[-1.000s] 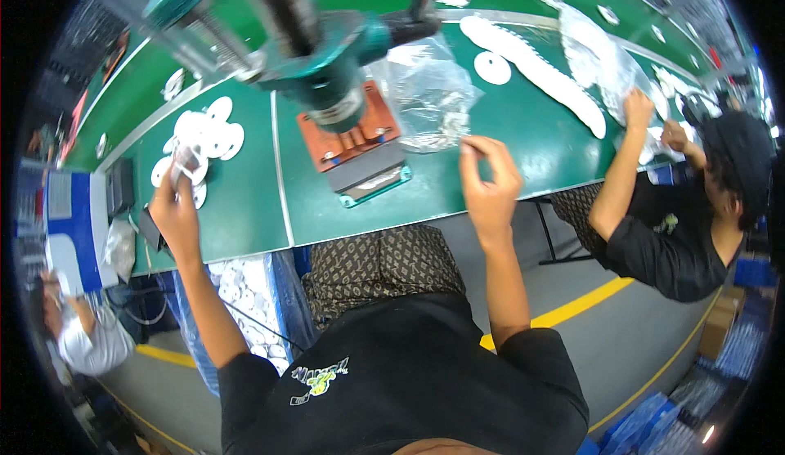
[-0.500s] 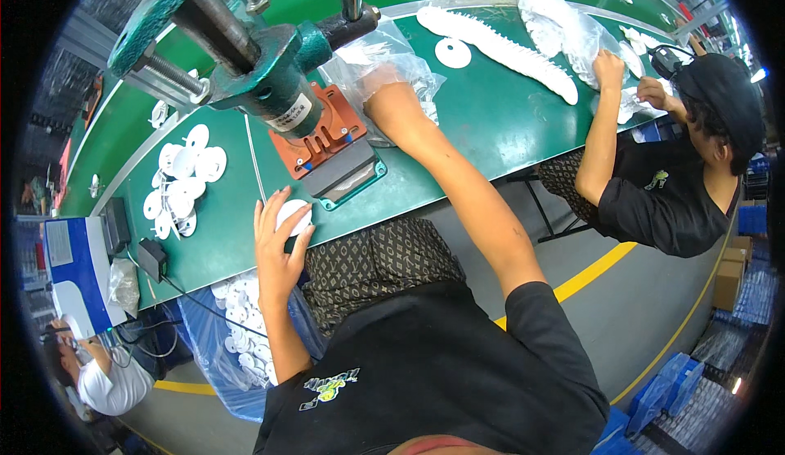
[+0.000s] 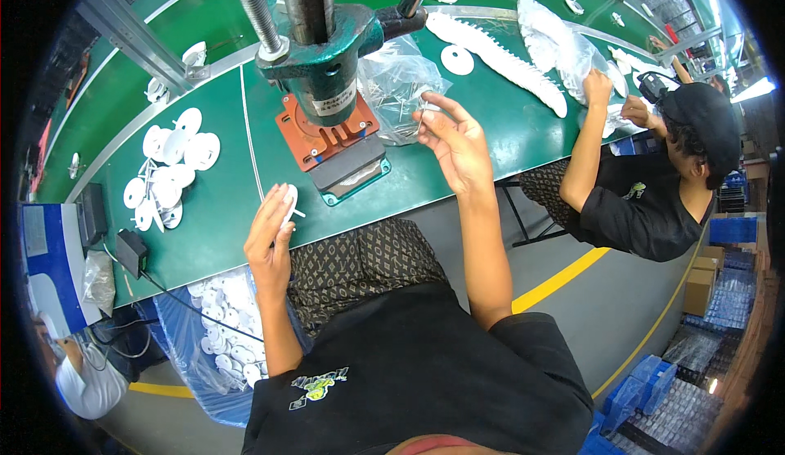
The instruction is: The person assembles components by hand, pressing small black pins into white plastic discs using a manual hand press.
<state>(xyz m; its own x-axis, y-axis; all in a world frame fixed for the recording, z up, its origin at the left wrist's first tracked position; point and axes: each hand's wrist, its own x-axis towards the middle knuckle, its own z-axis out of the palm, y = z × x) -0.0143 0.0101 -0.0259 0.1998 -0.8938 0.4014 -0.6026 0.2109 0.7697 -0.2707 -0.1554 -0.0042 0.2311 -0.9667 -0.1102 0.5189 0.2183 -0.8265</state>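
Observation:
Near the table's front edge my left hand (image 3: pixel 268 233) grips a white plastic disc (image 3: pixel 289 204), tilted on edge, with a short stem pointing right. My right hand (image 3: pixel 459 146) is raised beside a clear plastic bag (image 3: pixel 391 71) of thin metal pins. Its thumb and fingertips pinch small thin pins (image 3: pixel 425 106); how many, I cannot make out. Between my hands stands a green bench press (image 3: pixel 327 79) with an orange fixture plate (image 3: pixel 296 134) under its head and a dark grey block in front.
Several white discs with stems (image 3: pixel 168 169) are heaped on the table at left. A blue-lined bin (image 3: pixel 196 365) of white discs stands below the edge. At right lie a single disc (image 3: pixel 457 60) and a long row of stacked discs (image 3: pixel 499 58). A co-worker (image 3: pixel 654 169) sits farther right.
My right hand has come out of the bag and toward me, now with small pins in its fingertips. My left hand has tipped up the disc that lay flat under it.

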